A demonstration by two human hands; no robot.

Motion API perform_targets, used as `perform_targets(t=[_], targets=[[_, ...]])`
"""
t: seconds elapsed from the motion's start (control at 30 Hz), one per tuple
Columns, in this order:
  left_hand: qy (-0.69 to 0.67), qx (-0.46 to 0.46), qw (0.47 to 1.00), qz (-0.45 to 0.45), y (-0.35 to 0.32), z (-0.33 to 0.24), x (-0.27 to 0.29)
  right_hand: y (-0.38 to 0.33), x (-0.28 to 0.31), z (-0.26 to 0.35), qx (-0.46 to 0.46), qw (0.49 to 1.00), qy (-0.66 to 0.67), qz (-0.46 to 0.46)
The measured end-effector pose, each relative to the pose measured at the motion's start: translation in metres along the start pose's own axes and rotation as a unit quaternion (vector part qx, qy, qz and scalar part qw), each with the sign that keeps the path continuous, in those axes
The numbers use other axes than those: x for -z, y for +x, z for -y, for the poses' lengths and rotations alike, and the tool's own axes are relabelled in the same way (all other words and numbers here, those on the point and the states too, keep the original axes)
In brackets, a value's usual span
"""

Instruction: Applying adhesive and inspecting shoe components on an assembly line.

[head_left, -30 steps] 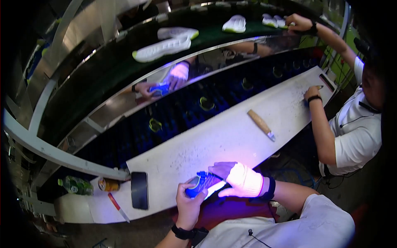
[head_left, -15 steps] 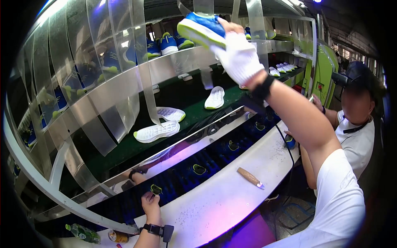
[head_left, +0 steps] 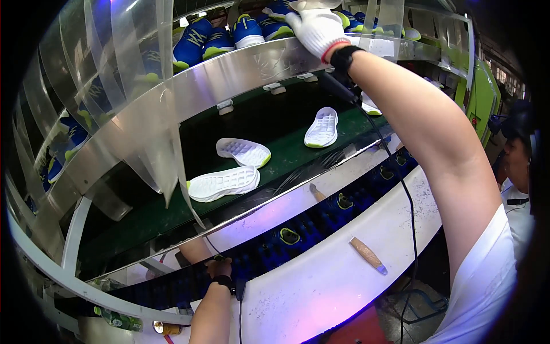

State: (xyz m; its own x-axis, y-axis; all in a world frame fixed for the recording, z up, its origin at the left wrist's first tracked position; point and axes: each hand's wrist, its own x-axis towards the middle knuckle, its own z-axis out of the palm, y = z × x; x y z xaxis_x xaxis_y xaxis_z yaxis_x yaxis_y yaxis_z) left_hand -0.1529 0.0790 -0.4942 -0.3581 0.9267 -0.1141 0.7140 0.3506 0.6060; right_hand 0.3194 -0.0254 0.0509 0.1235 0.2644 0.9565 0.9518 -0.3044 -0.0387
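My right hand (head_left: 318,31), in a white knit glove, is up at the shelf, among blue shoes with lime and white soles. The nearest blue shoe (head_left: 278,10) is at its thumb. Its fingertips are partly hidden, so I cannot tell whether it grips a shoe. Low at the left, my bare left hand (head_left: 219,266) has its fingers curled on a dark blue shoe upper on the lower dark belt (head_left: 258,255); most of that upper is hidden. Further along this belt are shoe uppers with lime-edged openings, one upper (head_left: 289,235) being closest.
White soles, such as one sole (head_left: 224,184), lie on the green belt (head_left: 286,163). Clear plastic strips (head_left: 143,114) hang at the left. A wooden-handled knife (head_left: 368,255) rests on the white table (head_left: 309,286). A black cable (head_left: 408,200) crosses the right. A person (head_left: 518,160) is at far right.
The blue shoe my right hand held up is now at or among the shelf shoes. My left hand stays low at the lower belt. The view has shifted.
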Motion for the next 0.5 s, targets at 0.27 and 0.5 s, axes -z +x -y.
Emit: perform_targets(t=[0.27, 0.5], targets=[[-0.488, 0.104, 0.749, 0.435, -0.128, -0.020, 0.136, -0.190, 0.031, 0.114, 0.307, 0.869, 0.202, 0.331], [-0.339, 0.125, 0.775, 0.518, -0.276, 0.050, 0.199, -0.193, 0.032, 0.153, 0.215, 0.884, 0.273, 0.313]])
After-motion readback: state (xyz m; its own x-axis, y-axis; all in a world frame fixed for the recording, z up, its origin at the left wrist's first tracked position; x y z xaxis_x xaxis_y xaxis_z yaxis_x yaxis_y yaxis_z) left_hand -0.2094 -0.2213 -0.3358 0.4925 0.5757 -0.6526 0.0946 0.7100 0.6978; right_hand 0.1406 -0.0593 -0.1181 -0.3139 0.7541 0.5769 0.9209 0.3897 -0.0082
